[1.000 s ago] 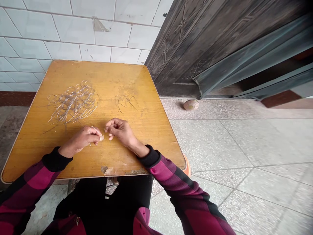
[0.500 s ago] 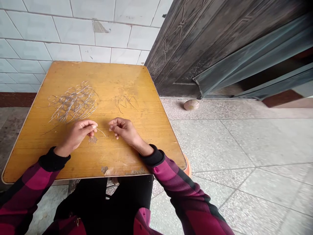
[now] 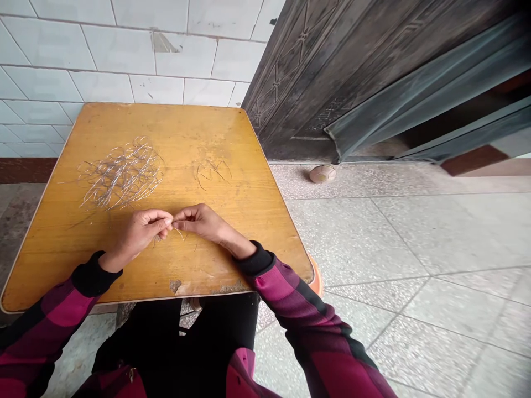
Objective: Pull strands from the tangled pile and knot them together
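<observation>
My left hand (image 3: 145, 232) pinches a thin piece of wire (image 3: 180, 234) between thumb and forefinger, above the front half of the table. Fingertip to fingertip with it, my right hand (image 3: 201, 222) is closed in a pinch on the same wire, whose loose end sticks out below the fingers. Most of the wire is hidden by the fingertips. Beyond my left hand lies a tangled heap of thin wires (image 3: 122, 174), silvery and brownish. A few bent wires (image 3: 212, 172) rest apart from the heap, beyond my right hand.
The yellow wooden table (image 3: 249, 232) has a chipped front edge. A white tiled wall (image 3: 120, 50) stands behind it. To the right are a dark carved wooden door (image 3: 298, 94), a grey-green curtain (image 3: 381, 105) and a roundish stone-like object (image 3: 322, 173) on the tiled floor.
My right hand has moved left and met my left hand at the wire, its fingers closing on it. My left hand has shifted slightly right and toward me.
</observation>
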The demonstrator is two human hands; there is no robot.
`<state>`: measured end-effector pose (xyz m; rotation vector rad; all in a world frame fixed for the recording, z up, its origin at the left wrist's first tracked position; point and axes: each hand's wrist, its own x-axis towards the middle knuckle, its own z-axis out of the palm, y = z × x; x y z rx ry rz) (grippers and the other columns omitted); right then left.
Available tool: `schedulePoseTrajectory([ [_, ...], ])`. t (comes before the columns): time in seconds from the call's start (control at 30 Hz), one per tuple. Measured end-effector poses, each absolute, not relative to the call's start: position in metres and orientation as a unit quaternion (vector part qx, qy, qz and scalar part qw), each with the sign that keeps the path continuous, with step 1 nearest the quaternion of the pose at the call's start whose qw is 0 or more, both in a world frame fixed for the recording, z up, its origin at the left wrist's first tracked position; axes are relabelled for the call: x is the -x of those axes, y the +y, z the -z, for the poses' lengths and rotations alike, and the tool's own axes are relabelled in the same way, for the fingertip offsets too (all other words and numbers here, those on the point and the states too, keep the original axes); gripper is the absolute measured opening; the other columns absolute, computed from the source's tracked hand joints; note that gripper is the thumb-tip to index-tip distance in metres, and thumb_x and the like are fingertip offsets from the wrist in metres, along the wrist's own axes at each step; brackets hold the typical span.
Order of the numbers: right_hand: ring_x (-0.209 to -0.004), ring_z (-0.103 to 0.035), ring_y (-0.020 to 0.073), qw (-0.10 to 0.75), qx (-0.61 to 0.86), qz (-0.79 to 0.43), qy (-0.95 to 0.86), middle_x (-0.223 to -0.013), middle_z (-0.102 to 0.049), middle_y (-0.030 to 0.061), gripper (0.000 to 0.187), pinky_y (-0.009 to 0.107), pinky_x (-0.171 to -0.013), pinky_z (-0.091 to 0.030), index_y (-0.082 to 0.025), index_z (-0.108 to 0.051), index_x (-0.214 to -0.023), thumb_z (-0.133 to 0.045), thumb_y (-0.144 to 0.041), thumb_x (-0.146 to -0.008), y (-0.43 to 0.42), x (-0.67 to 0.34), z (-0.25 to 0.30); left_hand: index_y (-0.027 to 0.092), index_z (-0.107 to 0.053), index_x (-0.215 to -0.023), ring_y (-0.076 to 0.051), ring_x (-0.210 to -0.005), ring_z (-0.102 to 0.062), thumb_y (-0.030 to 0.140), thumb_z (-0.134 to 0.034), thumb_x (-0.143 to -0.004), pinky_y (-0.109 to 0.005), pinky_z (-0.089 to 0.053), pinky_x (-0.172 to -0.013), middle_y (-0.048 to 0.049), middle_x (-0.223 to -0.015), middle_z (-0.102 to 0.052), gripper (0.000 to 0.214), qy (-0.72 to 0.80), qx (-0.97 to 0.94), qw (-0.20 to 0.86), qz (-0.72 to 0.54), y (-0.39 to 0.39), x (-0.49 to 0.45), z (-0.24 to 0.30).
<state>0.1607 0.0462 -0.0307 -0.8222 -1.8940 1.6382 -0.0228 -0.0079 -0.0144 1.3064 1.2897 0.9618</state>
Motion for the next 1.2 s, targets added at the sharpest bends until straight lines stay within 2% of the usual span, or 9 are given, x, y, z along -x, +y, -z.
schedulePoseTrajectory([
  [0.13,-0.062,-0.054,0.009,0.265,0.334,-0.559,-0.711,-0.072,-0.067,0.0005,0.017,0.021,-0.059,-0.04,-0.014,-0.071,-0.081,-0.063,-0.028,-0.078,0.042,-0.159,0.031,0.016,-0.064,-0.086,-0.01,-0.056,-0.058,0.029,-0.066,-0.077,-0.023,-0.047,-0.055,0.0012,-0.066,-0.065,0.016,0.529,-0.521,0.508,-0.438,-0.009,0.022,0.02],
  [0.53,-0.06,-0.051,0.0082,0.287,0.345,-0.485,-0.75,-0.067,-0.062,-0.0008,0.011,0.021,-0.058,-0.038,-0.014,-0.067,-0.072,-0.059,-0.02,-0.078,0.037,-0.158,0.022,0.016,-0.064,-0.081,-0.013,-0.057,-0.063,0.034,-0.063,-0.081,-0.025,-0.05,-0.057,0.0,-0.062,-0.067,0.017,0.552,-0.524,0.494,-0.42,-0.011,0.023,0.02],
  [0.77,-0.059,-0.051,0.0093,0.348,0.353,-0.437,-0.751,-0.066,-0.06,-0.0002,0.012,0.023,-0.059,-0.039,-0.016,-0.065,-0.068,-0.058,-0.02,-0.078,0.029,-0.155,0.023,0.016,-0.062,-0.076,-0.013,-0.055,-0.064,0.034,-0.062,-0.08,-0.025,-0.05,-0.056,-0.0004,-0.061,-0.067,0.018,0.546,-0.514,0.517,-0.412,-0.013,0.023,0.018],
  [0.9,-0.061,-0.054,0.0106,0.38,0.374,-0.473,-0.702,-0.068,-0.064,0.0011,0.014,0.024,-0.06,-0.041,-0.016,-0.065,-0.07,-0.06,-0.026,-0.079,0.03,-0.153,0.028,0.016,-0.062,-0.072,-0.014,-0.056,-0.064,0.032,-0.062,-0.079,-0.026,-0.05,-0.057,-0.0016,-0.061,-0.068,0.018,0.538,-0.527,0.521,-0.401,-0.016,0.019,0.015],
  [1.03,-0.061,-0.055,0.0101,0.396,0.377,-0.564,-0.619,-0.069,-0.066,0.0008,0.015,0.024,-0.062,-0.045,-0.017,-0.066,-0.071,-0.064,-0.031,-0.076,0.031,-0.15,0.029,0.016,-0.061,-0.069,-0.015,-0.057,-0.065,0.031,-0.062,-0.078,-0.027,-0.052,-0.059,-0.0024,-0.061,-0.069,0.018,0.53,-0.53,0.533,-0.392,-0.017,0.015,0.013],
  [1.2,-0.058,-0.053,0.0087,0.399,0.378,-0.626,-0.553,-0.067,-0.064,-0.0004,0.015,0.022,-0.055,-0.044,-0.017,-0.066,-0.07,-0.066,-0.031,-0.074,0.027,-0.146,0.028,0.016,-0.061,-0.068,-0.015,-0.059,-0.065,0.031,-0.062,-0.078,-0.029,-0.053,-0.062,-0.003,-0.062,-0.069,0.018,0.527,-0.549,0.535,-0.367,-0.017,0.013,0.013],
])
